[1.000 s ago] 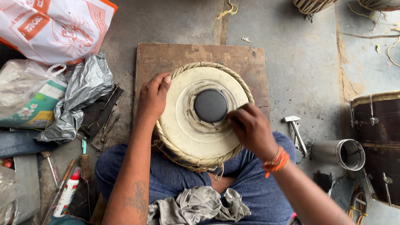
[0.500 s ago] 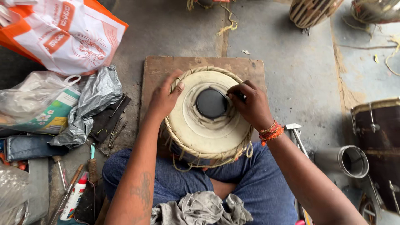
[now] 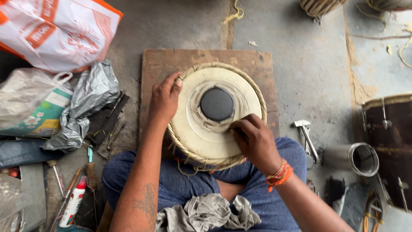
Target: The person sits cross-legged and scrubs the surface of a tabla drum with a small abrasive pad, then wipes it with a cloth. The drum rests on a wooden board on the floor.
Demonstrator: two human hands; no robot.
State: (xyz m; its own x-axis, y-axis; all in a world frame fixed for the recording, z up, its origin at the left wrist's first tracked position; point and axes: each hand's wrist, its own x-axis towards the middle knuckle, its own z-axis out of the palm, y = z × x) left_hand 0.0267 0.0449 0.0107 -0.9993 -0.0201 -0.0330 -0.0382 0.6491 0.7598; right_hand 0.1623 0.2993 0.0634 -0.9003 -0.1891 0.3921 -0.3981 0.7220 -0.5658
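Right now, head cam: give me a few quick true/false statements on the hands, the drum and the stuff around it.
1. The left hand rests on the drum's left rim. True.
2. The right hand lies flat on the black spot. False: it sits curled on the pale skin below and right of the spot.
3. The drum sits partly on a wooden board. True.
4. A hammer lies left of the drum. False: it lies to the right, by the metal cup.
5. A grey cloth lies in the person's lap. True.
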